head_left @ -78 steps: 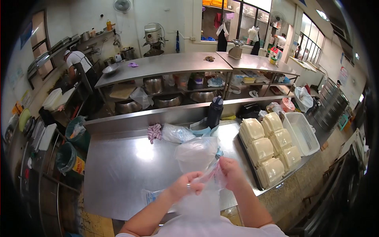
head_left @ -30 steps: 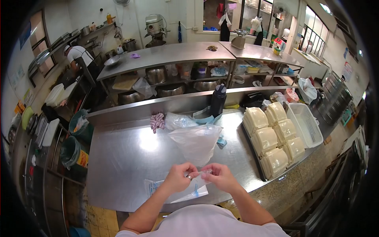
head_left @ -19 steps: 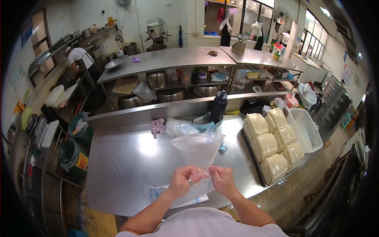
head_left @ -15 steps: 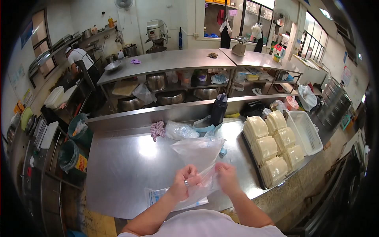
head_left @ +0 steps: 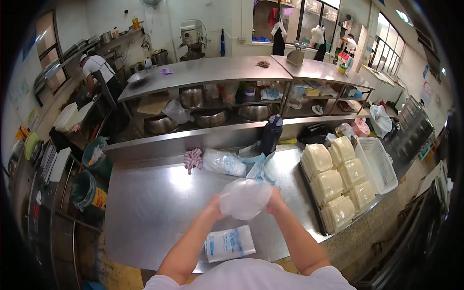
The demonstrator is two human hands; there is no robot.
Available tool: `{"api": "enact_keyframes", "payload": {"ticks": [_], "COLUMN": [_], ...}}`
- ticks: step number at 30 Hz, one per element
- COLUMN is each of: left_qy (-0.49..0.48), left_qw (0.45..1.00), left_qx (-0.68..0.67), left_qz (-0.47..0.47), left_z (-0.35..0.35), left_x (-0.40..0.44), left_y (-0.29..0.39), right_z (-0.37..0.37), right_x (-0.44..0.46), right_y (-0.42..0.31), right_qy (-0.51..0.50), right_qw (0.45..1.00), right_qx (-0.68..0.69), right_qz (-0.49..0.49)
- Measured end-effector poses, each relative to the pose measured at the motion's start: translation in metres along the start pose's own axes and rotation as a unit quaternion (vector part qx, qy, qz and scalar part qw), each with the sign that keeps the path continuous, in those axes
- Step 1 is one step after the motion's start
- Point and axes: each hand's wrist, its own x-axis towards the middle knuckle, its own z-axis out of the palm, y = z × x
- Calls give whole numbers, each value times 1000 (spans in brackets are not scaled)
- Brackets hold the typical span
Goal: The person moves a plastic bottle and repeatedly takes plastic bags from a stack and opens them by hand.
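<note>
A thin clear plastic bag (head_left: 245,199) is spread wide and rounded out between my two hands, above the steel worktable. My left hand (head_left: 214,208) grips its left edge, and my right hand (head_left: 275,201) has hold of the right edge; the bag partly hides the fingers of both. Close to my body lies a flat stack of plastic bags (head_left: 231,243) with blue print. Beyond the held bag are a clear bundle of plastic (head_left: 224,162) and a crumpled light-blue plastic wrapper (head_left: 260,169). To the right, a dark tray (head_left: 313,208) bears several pale, plastic-wrapped packs (head_left: 327,184).
A striped cloth (head_left: 193,160) and a dark bottle (head_left: 271,135) stand along the back of the worktable (head_left: 145,208). At right is a white plastic basket (head_left: 379,166). Bins (head_left: 87,190) stand left of the table. A co-worker (head_left: 99,72) bends over a counter at far left.
The bag, gathered and stretched between my hands before, is now opened out and rounded. My hands have moved apart and slightly up, uncovering the stack of printed bags.
</note>
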Motion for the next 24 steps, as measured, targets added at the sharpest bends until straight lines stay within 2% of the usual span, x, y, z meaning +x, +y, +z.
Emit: {"api": "enact_keyframes", "payload": {"ticks": [2,3,6,8,9,11,13,15,16,17,18,20,21,23,24], "left_qy": [-95,-146,-71,-16,11,50,66,65,56,44,31,44,50,31,22], "left_qw": [993,984,983,986,986,962,918,846,794,735,670,606,572,550,538], "left_qx": [57,86,149,133,127,225,346,486,550,609,663,719,745,763,773], "left_qz": [-41,-58,85,98,106,144,183,212,255,294,332,339,341,337,336], "left_z": [-65,-64,-60,-49,-50,-69,-86,-107,-116,-123,-130,-148,-156,-164,-165], "left_x": [60,61,44,9,-2,-13,-25,-45,-56,-66,-74,-76,-76,-74,-76], "left_y": [-29,-24,-26,-15,-13,-28,-51,-85,-99,-114,-126,-150,-157,-164,-163], "right_z": [-27,-27,-53,-74,-72,-66,-82,-94,-95,-100,-107,-124,-121,-102,-102], "right_x": [28,30,14,0,-11,-43,-44,-55,-58,-60,-61,-63,-69,-83,-85], "right_y": [32,26,25,26,35,63,123,153,160,156,155,157,152,131,131], "right_qy": [23,4,-9,17,17,13,-32,-4,9,3,13,35,26,9,27], "right_qw": [999,997,991,984,946,806,736,773,790,848,865,894,899,908,903], "right_qx": [-24,-50,-129,-178,-321,-583,-668,-633,-612,-529,-501,-446,-436,-415,-428], "right_qz": [-40,-50,-28,24,50,95,104,33,-4,36,15,-27,2,59,41]}}
